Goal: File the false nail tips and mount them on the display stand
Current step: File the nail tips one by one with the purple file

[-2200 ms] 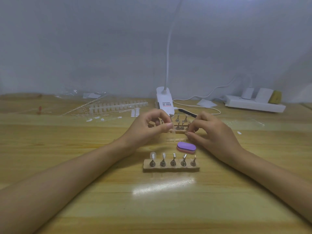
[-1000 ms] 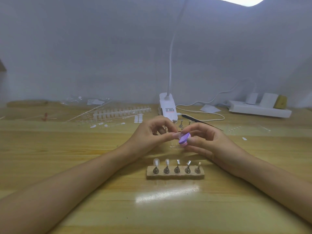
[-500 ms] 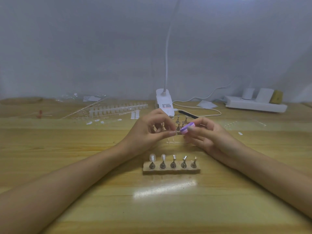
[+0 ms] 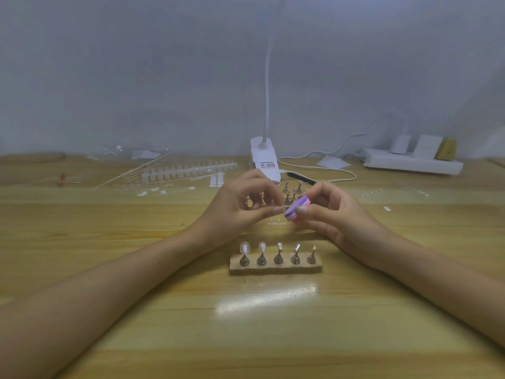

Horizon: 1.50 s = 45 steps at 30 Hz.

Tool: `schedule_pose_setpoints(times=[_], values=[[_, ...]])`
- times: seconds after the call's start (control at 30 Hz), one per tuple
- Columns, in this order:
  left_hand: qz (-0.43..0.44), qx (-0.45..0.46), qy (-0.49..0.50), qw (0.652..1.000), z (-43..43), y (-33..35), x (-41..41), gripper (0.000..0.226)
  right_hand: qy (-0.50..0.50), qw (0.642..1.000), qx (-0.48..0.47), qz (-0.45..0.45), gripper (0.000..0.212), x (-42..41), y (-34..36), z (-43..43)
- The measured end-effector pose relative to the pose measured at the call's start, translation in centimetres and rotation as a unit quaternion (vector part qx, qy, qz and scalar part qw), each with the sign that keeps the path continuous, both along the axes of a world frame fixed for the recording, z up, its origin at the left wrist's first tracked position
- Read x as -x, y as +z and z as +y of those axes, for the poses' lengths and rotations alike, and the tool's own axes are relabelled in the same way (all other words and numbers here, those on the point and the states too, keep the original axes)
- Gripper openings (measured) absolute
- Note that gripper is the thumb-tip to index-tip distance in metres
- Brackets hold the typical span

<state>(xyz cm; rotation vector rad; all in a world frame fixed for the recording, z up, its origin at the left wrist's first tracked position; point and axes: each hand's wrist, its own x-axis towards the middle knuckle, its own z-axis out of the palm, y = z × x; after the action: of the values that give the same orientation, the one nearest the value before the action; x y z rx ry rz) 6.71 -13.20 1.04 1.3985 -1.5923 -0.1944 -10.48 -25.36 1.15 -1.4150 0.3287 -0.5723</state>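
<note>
Moved since 2.2 s ago: the purple buffer block (image 4: pixel 296 207) is off the table and up in the right hand (image 4: pixel 336 214). Over the last half second, both hands sit a little lower in view.

- Purple buffer block: pinched between right thumb and fingertips, tilted, its low end toward 8 o'clock, meeting the left fingertips.
- Right hand: fingers curled, gripping the block.
- Left hand (image 4: pixel 237 212): thumb and forefinger pinch a false nail tip (image 4: pixel 281 209), clear and barely discernible, against the block's low end. The other fingers are curled.
- Display stand (image 4: pixel 275 266): wooden base with five metal pegs, on the table at 6 o'clock from the hands. The two leftmost pegs carry mounted clear tips (image 4: pixel 244 247); the other three are bare.
- Second stand (image 4: pixel 292 191): at 12 o'clock, partly hidden behind the hands.
- Wooden table (image 4: pixel 109 220): both forearms rest on it.
- Clip lamp base (image 4: pixel 265 160): white, at 12 o'clock, by the wall.
- Strips of nail tips (image 4: pixel 188 169): at 10 o'clock, with loose tips near them.
- Black tool (image 4: pixel 302 177): at 1 o'clock, just beside the lamp base.
- Power strip (image 4: pixel 410 162): white, at 2 o'clock, plugs seated.
</note>
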Motion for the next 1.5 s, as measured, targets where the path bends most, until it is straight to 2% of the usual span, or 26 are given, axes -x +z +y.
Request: schedule_pose_setpoints(times=[0.17,0.27,0.4,0.53,0.63,0.77,0.87,0.97,1.1,1.2,1.3,1.43,1.5], values=[[0.011,0.000,-0.001,1.000,0.10,0.06,0.12,0.005,0.010,1.000,0.012,0.008,0.028,0.05,0.16,0.07],[-0.003,-0.002,-0.004,1.000,0.08,0.17,0.26,0.005,0.054,0.996,0.059,0.037,0.028,0.13,0.17,0.40],[0.006,-0.003,0.001,1.000,0.00,0.20,0.15,0.004,0.001,1.000,0.009,-0.004,0.030,0.10,0.11,0.10],[-0.003,-0.002,0.003,1.000,0.00,0.15,0.10,0.004,0.052,0.996,0.063,0.041,0.030,0.06,0.03,0.37],[0.009,-0.007,0.007,1.000,-0.04,0.12,0.02,0.004,-0.004,1.000,0.011,-0.008,0.028,0.09,-0.01,-0.01],[0.001,-0.005,0.008,1.000,-0.04,0.08,-0.02,0.003,0.050,0.995,0.073,0.041,0.030,0.08,-0.09,0.31],[0.006,-0.009,0.009,1.000,-0.04,0.07,-0.04,0.004,-0.012,1.000,0.025,0.001,0.028,0.08,-0.04,0.02],[0.001,-0.008,0.007,1.000,-0.02,0.09,-0.03,0.005,0.046,0.996,0.062,0.039,0.031,0.05,0.02,0.28],[0.008,-0.013,0.009,1.000,0.02,0.08,0.03,0.004,-0.014,1.000,0.023,0.004,0.032,0.04,0.00,0.10],[0.007,-0.009,0.004,1.000,0.03,0.06,0.04,0.004,0.049,0.995,0.077,0.044,0.034,0.02,0.04,0.49],[0.009,-0.011,0.006,1.000,-0.01,0.06,0.02,0.005,-0.016,0.999,0.044,0.012,0.032,-0.06,-0.14,0.25],[0.008,-0.012,0.006,1.000,-0.07,-0.01,-0.10,0.006,0.048,0.995,0.076,0.046,0.030,-0.05,-0.03,0.48],[0.008,-0.018,0.006,1.000,-0.08,-0.02,-0.08,0.005,-0.001,0.999,0.045,0.022,0.029,-0.05,-0.06,0.31]])
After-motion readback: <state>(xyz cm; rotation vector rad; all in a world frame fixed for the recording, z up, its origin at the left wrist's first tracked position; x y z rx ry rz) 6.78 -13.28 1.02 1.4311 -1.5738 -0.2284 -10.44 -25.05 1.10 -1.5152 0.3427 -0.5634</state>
